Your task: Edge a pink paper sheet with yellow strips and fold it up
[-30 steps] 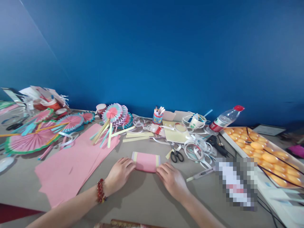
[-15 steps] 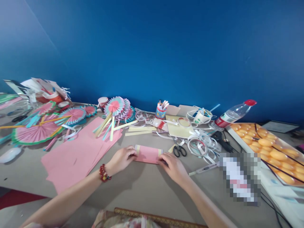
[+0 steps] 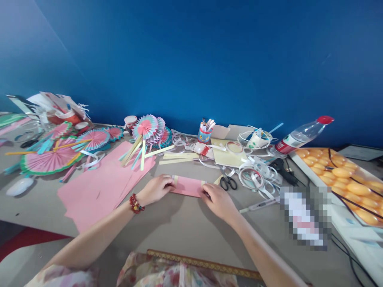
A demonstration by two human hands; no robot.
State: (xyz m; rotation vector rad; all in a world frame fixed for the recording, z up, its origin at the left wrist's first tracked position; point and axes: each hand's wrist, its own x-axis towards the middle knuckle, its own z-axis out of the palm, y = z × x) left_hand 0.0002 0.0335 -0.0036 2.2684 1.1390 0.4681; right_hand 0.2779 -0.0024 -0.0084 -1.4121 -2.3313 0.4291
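Note:
A small folded piece of pink paper (image 3: pixel 188 186) with pale yellow and lilac bands at both ends lies on the grey table, between my two hands. My left hand (image 3: pixel 157 188), with a red bead bracelet (image 3: pixel 136 203) on its wrist, pinches the paper's left end. At the right end, the curled fingers of my right hand (image 3: pixel 218 200) grip it as well. Just beyond the right hand lie black-handled scissors (image 3: pixel 228 183). Large pink paper sheets (image 3: pixel 98 191) are stacked to the left of my left hand.
Pleated paper fans (image 3: pixel 145 127) lie at the back left. A decorated pen cup (image 3: pixel 205 133), tape rolls (image 3: pixel 250 178) and a tilted plastic bottle (image 3: pixel 302 137) stand or lie farther right. A utility knife (image 3: pixel 260 205) rests near my right forearm. A patterned wooden strip (image 3: pixel 203 264) lies along the near edge.
My fingers have curled more tightly at both ends of the pink paper. The view has shifted, showing more of the near table edge and clothing; the paper stays flat on the table.

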